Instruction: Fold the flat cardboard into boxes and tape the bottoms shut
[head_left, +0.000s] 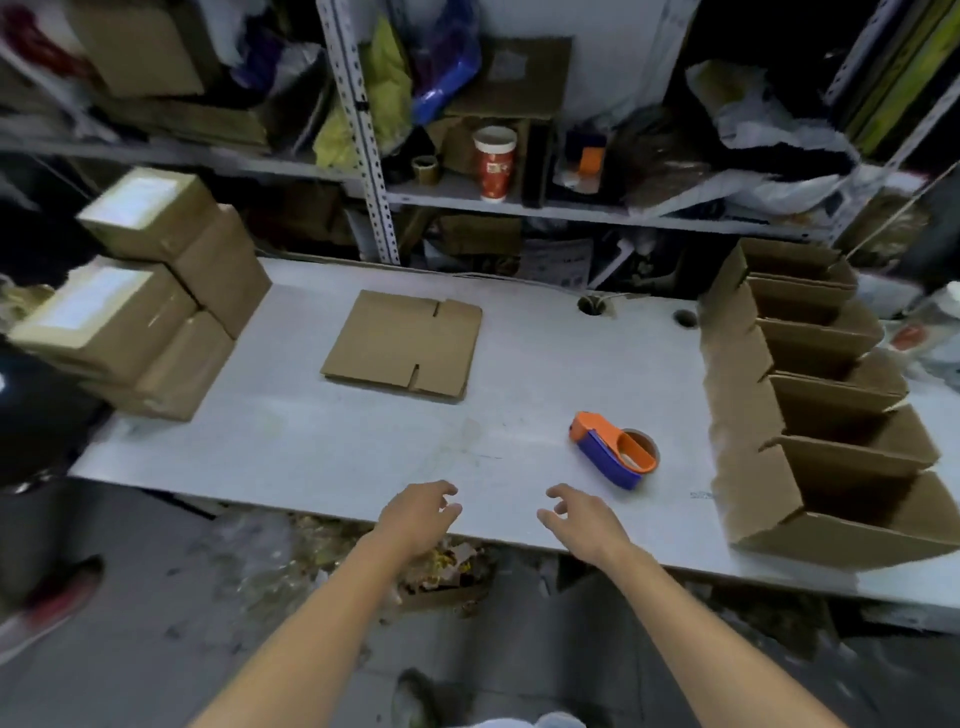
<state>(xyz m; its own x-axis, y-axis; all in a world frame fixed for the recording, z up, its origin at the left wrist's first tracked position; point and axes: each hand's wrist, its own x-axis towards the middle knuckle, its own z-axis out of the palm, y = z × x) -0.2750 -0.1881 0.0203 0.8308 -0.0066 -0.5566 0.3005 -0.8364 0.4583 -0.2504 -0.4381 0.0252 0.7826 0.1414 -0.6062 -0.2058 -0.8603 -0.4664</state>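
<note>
A small stack of flat cardboard (402, 345) lies on the white table (291, 431), left of its middle and toward the back. An orange and blue tape dispenser (615, 451) lies on its side to the right of the middle. My left hand (418, 514) and my right hand (582, 517) hover over the table's near edge, fingers loosely spread, holding nothing. The dispenser lies just beyond and right of my right hand. A row of several folded, open-topped boxes (831, 395) stands along the table's right side.
Sealed brown boxes (150, 291) are stacked at the table's left end. Cluttered metal shelves (519, 202) with a red paper cup (493, 162) and a tape roll rise behind the table. Two cable holes (592, 304) pierce the tabletop. Scraps litter the floor below.
</note>
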